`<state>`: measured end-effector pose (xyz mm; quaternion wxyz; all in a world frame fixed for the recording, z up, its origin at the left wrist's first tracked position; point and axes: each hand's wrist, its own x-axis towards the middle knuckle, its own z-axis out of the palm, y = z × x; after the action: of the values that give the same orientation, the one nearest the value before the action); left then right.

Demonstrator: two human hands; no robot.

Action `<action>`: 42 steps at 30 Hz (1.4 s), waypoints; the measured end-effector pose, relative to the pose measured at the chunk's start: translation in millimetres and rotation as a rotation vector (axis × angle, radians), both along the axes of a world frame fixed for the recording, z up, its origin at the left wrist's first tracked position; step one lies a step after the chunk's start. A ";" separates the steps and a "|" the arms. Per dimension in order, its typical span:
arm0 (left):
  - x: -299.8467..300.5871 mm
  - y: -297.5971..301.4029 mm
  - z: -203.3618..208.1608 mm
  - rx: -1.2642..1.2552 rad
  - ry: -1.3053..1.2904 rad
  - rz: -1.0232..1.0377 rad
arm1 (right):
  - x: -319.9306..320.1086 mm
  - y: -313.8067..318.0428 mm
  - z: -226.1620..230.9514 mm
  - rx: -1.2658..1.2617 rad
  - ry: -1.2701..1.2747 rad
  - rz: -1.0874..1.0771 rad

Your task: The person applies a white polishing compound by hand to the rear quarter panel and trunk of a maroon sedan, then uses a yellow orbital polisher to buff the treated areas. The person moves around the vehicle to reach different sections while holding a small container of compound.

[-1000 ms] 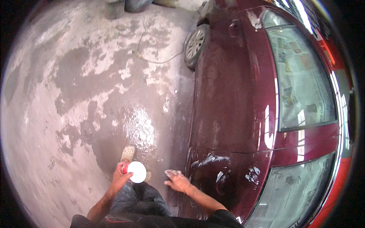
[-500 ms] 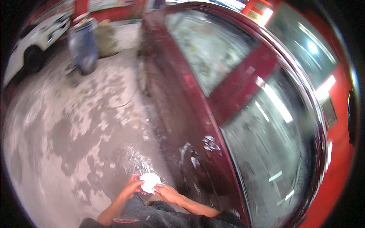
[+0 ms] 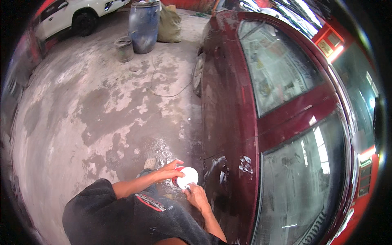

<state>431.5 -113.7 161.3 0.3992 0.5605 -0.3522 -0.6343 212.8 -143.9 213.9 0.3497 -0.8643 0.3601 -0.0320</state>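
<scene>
A round red-sided tub (image 3: pixel 188 178) with a bright white top is between my two hands, tilted toward me. I cannot tell whether the white is a lid or its contents. My left hand (image 3: pixel 171 172) grips it from the left, thumb over the white top and fingers around the red side. My right hand (image 3: pixel 197 197) is closed at its near rim, fingertips pressed against the edge. Just right of the tub stands a dark red car door (image 3: pixel 228 134), with white smears (image 3: pixel 246 165) on its panel and around the handle area.
Newspaper covers the inside of the car's front window (image 3: pixel 281 69). A blue barrel (image 3: pixel 143 28), a grey bucket (image 3: pixel 124 50) and a full sack (image 3: pixel 170 25) stand farther off. A thin hose (image 3: pixel 171 96) lies on the wet, patchy floor (image 3: pixel 102 110). A white vehicle (image 3: pixel 67 18) is at the far left.
My view has swung, so the car and barrel now appear farther right. The tub stays in both hands and shows nearer the car panel in the picture.
</scene>
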 end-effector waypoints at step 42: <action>270.5 -42.3 -4.1 0.243 -0.145 0.216 | -69.7 21.2 -154.4 -0.588 0.029 -1.896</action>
<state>701.9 -156.1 157.2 0.3680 0.6832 -0.2388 -0.5837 143.1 -122.7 59.4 -0.0532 -0.2712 0.8845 -0.3758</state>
